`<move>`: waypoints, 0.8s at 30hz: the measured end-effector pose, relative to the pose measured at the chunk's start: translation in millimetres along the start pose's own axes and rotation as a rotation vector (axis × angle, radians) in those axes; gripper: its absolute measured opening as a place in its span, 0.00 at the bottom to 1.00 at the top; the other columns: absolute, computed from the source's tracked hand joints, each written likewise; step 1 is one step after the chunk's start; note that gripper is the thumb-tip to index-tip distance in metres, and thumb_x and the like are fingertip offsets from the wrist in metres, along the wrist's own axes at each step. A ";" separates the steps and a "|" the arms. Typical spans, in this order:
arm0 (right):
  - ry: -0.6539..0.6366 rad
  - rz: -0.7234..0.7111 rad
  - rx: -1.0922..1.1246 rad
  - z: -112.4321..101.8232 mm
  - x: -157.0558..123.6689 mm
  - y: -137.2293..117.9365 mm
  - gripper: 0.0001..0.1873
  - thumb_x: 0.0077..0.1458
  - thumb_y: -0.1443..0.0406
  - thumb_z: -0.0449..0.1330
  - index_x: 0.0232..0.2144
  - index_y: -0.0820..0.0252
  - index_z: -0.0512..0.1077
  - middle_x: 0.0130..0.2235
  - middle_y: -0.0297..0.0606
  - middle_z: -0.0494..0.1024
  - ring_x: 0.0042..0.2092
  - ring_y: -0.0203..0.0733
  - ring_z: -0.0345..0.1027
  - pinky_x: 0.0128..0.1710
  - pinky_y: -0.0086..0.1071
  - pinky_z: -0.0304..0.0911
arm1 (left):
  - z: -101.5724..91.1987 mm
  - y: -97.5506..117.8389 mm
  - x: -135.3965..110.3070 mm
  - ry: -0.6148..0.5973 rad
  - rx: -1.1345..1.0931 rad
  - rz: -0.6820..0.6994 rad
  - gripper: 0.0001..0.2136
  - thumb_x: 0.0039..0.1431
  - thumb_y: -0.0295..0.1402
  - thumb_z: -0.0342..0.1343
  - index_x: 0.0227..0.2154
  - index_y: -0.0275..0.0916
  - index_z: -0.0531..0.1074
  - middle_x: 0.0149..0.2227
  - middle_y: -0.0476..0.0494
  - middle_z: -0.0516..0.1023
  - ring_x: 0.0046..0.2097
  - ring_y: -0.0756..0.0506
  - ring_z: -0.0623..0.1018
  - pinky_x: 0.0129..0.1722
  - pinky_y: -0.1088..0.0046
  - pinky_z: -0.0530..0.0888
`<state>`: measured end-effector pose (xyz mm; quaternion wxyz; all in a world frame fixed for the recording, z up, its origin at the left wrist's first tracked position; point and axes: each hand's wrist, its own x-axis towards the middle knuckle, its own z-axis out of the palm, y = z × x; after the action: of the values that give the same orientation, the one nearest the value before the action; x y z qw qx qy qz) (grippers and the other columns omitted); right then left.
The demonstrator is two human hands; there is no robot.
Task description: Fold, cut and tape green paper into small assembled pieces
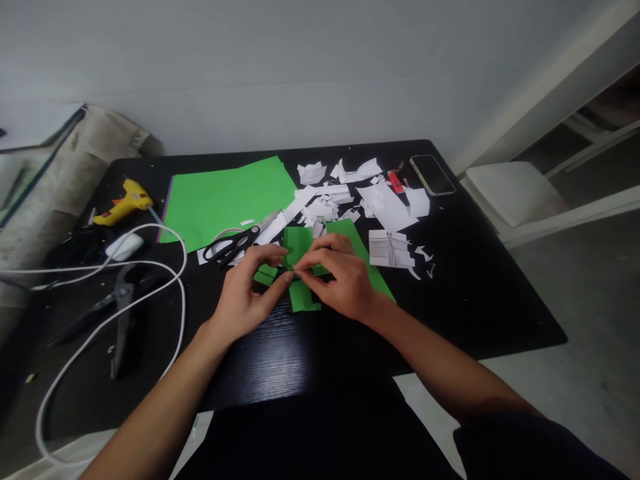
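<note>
Both hands meet over a small folded green paper piece (299,248) near the middle of the black table (470,293). My left hand (247,293) pinches its left side with thumb and fingertips. My right hand (340,277) pinches it from the right, fingers curled on the fold. More green pieces (304,300) lie under and in front of the hands, and a green strip (367,263) runs beneath my right hand. Black-handled scissors (231,245) lie just left of my left hand.
A large green sheet (225,197) lies at the back left. White paper scraps (385,207) are scattered behind and to the right. A phone (432,175) lies at the far right corner. A yellow glue gun (124,203), white cable (165,300) and pliers (120,313) lie on the left.
</note>
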<state>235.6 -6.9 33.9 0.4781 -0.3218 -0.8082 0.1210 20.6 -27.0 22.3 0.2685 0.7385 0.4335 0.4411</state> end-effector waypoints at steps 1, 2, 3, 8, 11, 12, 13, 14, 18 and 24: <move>0.004 0.002 -0.005 0.5 0.1 0.5 0.06 0.68 0.69 0.64 0.38 0.53 0.75 0.35 0.34 0.82 0.43 0.45 0.76 0.48 0.43 0.69 | -0.2 -0.4 0.2 -0.006 0.018 0.003 0.17 0.66 0.29 0.65 0.55 0.45 0.71 0.48 0.43 0.79 0.47 0.44 0.81 0.50 0.62 0.79; 0.010 0.003 -0.011 0.9 0.2 0.8 0.06 0.68 0.70 0.64 0.38 0.53 0.75 0.34 0.34 0.82 0.43 0.45 0.76 0.48 0.42 0.69 | -0.1 -1.1 0.3 -0.004 0.019 -0.002 0.16 0.66 0.30 0.65 0.54 0.44 0.72 0.47 0.44 0.79 0.46 0.44 0.81 0.49 0.64 0.80; 0.018 0.002 -0.020 1.3 0.3 0.8 0.06 0.68 0.70 0.64 0.38 0.53 0.75 0.34 0.33 0.82 0.43 0.44 0.76 0.48 0.42 0.69 | 0.5 -2.1 0.4 0.011 0.003 -0.014 0.15 0.66 0.30 0.65 0.53 0.44 0.72 0.47 0.44 0.79 0.46 0.45 0.82 0.48 0.65 0.80; 0.075 -0.076 -0.111 1.9 -1.4 -0.9 0.08 0.67 0.71 0.66 0.38 0.53 0.75 0.34 0.33 0.81 0.44 0.44 0.77 0.48 0.42 0.69 | 7.8 -7.5 -0.3 0.121 -0.160 -0.055 0.18 0.60 0.29 0.70 0.47 0.45 0.69 0.43 0.49 0.77 0.44 0.47 0.82 0.48 0.69 0.80; 0.040 -0.082 -0.176 2.4 -4.5 -1.2 0.08 0.67 0.71 0.66 0.39 0.51 0.76 0.33 0.31 0.82 0.44 0.45 0.77 0.47 0.43 0.69 | 11.4 -8.1 -0.9 0.156 -0.262 -0.085 0.21 0.57 0.28 0.72 0.46 0.46 0.67 0.41 0.50 0.78 0.44 0.48 0.82 0.49 0.71 0.79; 0.028 -0.081 -0.187 2.7 -5.5 -1.1 0.09 0.67 0.71 0.66 0.39 0.50 0.76 0.32 0.30 0.83 0.44 0.46 0.76 0.47 0.43 0.69 | 12.0 -7.9 -0.7 0.163 -0.284 -0.098 0.22 0.57 0.27 0.73 0.47 0.46 0.67 0.41 0.50 0.79 0.44 0.48 0.82 0.49 0.71 0.79; 0.024 -0.080 -0.191 2.9 -6.1 -1.0 0.09 0.67 0.71 0.66 0.39 0.50 0.76 0.32 0.30 0.83 0.43 0.46 0.76 0.46 0.43 0.69 | 12.2 -7.6 -0.3 0.168 -0.298 -0.107 0.22 0.57 0.28 0.73 0.48 0.46 0.67 0.40 0.50 0.80 0.44 0.48 0.83 0.50 0.71 0.79; 0.031 -0.078 -0.189 3.2 -6.5 -1.0 0.08 0.66 0.71 0.66 0.39 0.50 0.76 0.31 0.30 0.83 0.43 0.46 0.76 0.45 0.43 0.69 | 12.0 -7.3 0.2 0.165 -0.303 -0.110 0.22 0.57 0.28 0.73 0.50 0.46 0.68 0.40 0.50 0.81 0.43 0.48 0.83 0.50 0.70 0.80; 0.104 -0.086 -0.148 3.2 -4.6 -3.0 0.08 0.66 0.71 0.67 0.40 0.51 0.76 0.29 0.30 0.81 0.40 0.46 0.73 0.41 0.40 0.71 | 8.7 -5.2 2.0 0.141 -0.243 -0.070 0.20 0.59 0.30 0.72 0.52 0.43 0.73 0.41 0.48 0.84 0.42 0.47 0.85 0.50 0.68 0.82; 0.115 -0.042 -0.060 1.8 -2.7 -5.8 0.09 0.65 0.71 0.67 0.42 0.51 0.77 0.32 0.32 0.84 0.39 0.46 0.73 0.39 0.40 0.74 | 4.8 -0.2 -0.1 0.152 -0.087 0.010 0.13 0.63 0.30 0.70 0.49 0.41 0.79 0.41 0.48 0.86 0.41 0.47 0.86 0.44 0.72 0.83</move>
<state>232.6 -12.9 34.0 0.5163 -0.3255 -0.7893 0.0678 24.7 -27.1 19.8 0.2646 0.6925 0.4294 0.5158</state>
